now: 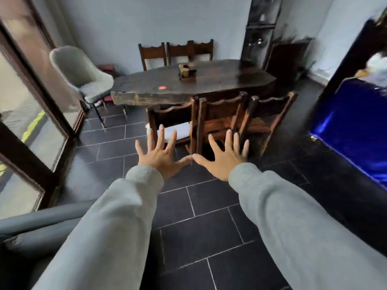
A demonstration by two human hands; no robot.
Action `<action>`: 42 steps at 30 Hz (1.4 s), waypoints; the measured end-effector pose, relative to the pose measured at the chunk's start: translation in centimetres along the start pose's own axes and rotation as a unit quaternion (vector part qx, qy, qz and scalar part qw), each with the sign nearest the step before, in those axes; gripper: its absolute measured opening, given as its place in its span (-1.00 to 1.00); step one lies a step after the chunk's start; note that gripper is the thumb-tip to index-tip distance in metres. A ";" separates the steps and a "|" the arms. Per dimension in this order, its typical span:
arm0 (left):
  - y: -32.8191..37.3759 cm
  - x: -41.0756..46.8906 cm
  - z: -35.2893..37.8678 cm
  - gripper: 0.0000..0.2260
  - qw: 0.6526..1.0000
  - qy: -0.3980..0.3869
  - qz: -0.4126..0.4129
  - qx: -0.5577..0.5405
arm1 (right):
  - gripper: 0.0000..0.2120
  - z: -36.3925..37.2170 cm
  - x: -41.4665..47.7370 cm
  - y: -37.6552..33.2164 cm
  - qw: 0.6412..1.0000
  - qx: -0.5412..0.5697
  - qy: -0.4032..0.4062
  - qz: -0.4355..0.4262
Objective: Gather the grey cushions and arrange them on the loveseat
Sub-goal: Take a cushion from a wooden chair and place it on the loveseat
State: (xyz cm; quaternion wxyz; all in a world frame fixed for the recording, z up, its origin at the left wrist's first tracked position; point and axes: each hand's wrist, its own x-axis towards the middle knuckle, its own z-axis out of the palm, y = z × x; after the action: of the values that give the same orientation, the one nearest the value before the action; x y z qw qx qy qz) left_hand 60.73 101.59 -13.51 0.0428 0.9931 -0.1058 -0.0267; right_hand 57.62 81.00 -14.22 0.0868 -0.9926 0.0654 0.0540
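Note:
Both my arms stretch forward in grey sleeves over a dark tiled floor. My left hand (161,152) and my right hand (225,156) are held flat with fingers spread, thumbs almost touching, holding nothing. At the bottom left a grey padded piece (39,220) shows, part of a cushion or of the loveseat; I cannot tell which. No other grey cushion is plainly visible.
A dark wooden table (209,84) with wooden chairs (219,120) around it stands ahead. A pale upholstered chair (81,74) sits at the left by glass doors (31,114). A bright blue object (354,122) is at the right. Tall dark shelving (261,28) stands in the far corner.

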 end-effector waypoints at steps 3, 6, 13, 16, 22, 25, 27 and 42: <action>12.2 2.0 -4.1 -0.10 0.994 0.031 0.104 0.017 | 0.10 -6.2 -3.3 10.1 0.996 0.014 0.050 0.074; 23.1 3.0 -6.6 -0.10 0.982 0.034 0.187 0.013 | 0.09 -10.7 -6.8 19.5 0.985 0.012 0.078 0.156; 43.5 4.0 -8.1 -0.01 0.931 0.033 0.364 0.000 | 0.03 -15.8 -14.4 36.5 0.930 0.005 0.099 0.354; 50.1 5.2 -8.4 -0.01 0.909 0.033 0.416 0.005 | 0.03 -17.6 -16.4 41.1 0.897 -0.009 0.107 0.430; 60.7 7.4 -9.1 0.05 0.859 0.033 0.511 0.002 | 0.05 -20.0 -18.4 47.6 0.828 -0.002 0.133 0.545; 65.9 6.9 -8.8 0.03 0.836 0.010 0.548 -0.006 | 0.16 -19.5 -19.9 49.9 0.808 -0.009 0.133 0.574; 69.3 5.6 -8.1 -0.01 0.819 -0.003 0.573 -0.008 | 0.18 -19.2 -21.6 51.8 0.791 -0.010 0.123 0.599; 99.5 -13.9 -0.4 -0.06 0.703 -0.039 0.709 0.032 | 0.09 -16.8 -45.4 74.2 0.641 0.030 0.107 0.759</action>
State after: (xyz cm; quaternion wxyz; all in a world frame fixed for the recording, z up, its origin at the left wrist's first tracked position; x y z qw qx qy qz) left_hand 26.48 7.64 -3.52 0.0132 0.6234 -0.7814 -0.0238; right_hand 4.15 11.00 -4.68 0.0374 -0.5899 0.8066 -0.0080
